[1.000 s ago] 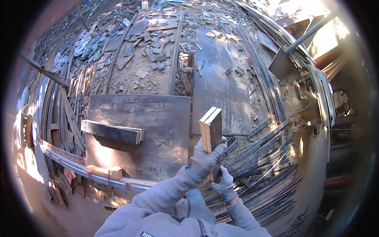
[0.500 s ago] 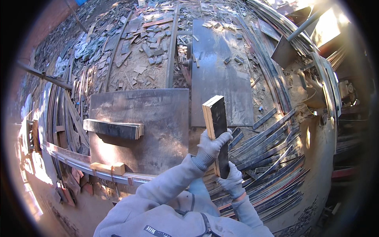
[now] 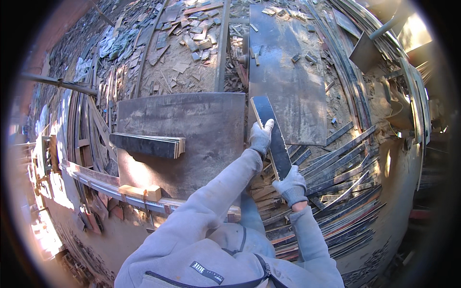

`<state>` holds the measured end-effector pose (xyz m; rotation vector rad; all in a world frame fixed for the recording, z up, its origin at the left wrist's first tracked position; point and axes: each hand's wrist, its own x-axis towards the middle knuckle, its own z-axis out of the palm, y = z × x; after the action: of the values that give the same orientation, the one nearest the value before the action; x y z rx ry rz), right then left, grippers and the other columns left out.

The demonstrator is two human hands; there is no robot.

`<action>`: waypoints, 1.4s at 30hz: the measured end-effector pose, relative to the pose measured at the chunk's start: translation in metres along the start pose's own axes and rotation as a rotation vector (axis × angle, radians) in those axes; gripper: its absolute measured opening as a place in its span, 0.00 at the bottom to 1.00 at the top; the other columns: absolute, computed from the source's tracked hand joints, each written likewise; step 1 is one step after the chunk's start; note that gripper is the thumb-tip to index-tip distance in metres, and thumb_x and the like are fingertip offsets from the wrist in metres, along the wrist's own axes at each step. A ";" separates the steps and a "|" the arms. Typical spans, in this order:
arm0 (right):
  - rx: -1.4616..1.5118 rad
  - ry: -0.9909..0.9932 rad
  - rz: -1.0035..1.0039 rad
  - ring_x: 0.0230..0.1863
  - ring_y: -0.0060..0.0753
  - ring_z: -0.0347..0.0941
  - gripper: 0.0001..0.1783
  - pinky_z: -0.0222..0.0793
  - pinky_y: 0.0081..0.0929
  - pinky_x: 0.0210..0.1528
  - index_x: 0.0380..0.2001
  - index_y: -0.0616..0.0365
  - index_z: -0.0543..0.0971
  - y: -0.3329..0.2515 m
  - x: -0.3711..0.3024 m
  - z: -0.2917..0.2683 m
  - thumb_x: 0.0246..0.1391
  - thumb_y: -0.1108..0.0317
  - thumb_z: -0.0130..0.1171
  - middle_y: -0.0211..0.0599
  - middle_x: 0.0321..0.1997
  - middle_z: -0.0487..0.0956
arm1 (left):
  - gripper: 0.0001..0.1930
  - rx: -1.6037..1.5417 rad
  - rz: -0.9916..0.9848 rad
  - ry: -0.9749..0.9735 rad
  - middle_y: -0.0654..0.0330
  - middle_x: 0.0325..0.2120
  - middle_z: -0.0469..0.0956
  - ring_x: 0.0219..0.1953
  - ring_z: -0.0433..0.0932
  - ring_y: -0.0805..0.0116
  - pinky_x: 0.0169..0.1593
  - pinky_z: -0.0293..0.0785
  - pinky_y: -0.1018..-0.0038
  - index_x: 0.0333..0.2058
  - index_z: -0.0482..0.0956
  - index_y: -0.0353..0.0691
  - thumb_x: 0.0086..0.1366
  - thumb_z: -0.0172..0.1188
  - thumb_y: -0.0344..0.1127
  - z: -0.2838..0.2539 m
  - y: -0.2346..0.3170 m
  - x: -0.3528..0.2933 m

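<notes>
Two gloved hands grip one dark board (image 3: 270, 134). Going left to right: a stack (image 3: 149, 145) of like boards lies flat on the metal table (image 3: 192, 115), well left of the hands. The left hand (image 3: 260, 137) clasps the board's middle, the right hand (image 3: 291, 186) its near end. Its long axis runs away from the person, tilted slightly left; the left hand is nearer the stack.

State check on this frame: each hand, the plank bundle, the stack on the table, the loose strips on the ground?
left hand: gloved, gripping plank bundle near its upper end
right hand: gloved, gripping bundle's lower end
plank bundle: held off the table, tilted, dark face up
plank stack: lying flat on dark table, untouched
loose strips: piled on ground at the person's right
</notes>
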<state>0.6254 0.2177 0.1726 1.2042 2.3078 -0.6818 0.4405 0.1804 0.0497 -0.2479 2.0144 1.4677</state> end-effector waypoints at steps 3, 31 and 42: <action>-0.049 0.006 0.007 0.49 0.64 0.85 0.36 0.81 0.51 0.54 0.51 0.68 0.72 -0.015 0.031 -0.007 0.45 0.56 0.75 0.63 0.44 0.86 | 0.32 0.144 -0.171 -0.065 0.45 0.47 0.88 0.50 0.86 0.54 0.55 0.78 0.61 0.55 0.83 0.28 0.77 0.59 0.58 0.007 -0.001 0.041; -0.170 0.015 -0.060 0.52 0.62 0.85 0.42 0.81 0.48 0.55 0.53 0.70 0.70 -0.050 0.123 -0.036 0.43 0.55 0.79 0.65 0.47 0.86 | 0.37 0.190 -0.148 -0.071 0.36 0.54 0.84 0.58 0.84 0.49 0.60 0.76 0.60 0.57 0.81 0.22 0.74 0.58 0.59 0.013 0.062 0.122; -0.113 -0.058 -0.024 0.58 0.61 0.83 0.46 0.79 0.43 0.62 0.59 0.73 0.69 -0.062 0.126 -0.047 0.42 0.55 0.77 0.65 0.53 0.84 | 0.37 0.233 -0.160 -0.134 0.33 0.58 0.81 0.65 0.79 0.42 0.65 0.73 0.58 0.58 0.80 0.25 0.72 0.58 0.61 0.011 0.070 0.148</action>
<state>0.5005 0.2931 0.1481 1.0939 2.2838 -0.5787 0.2941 0.2459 0.0168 -0.2011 1.9860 1.1112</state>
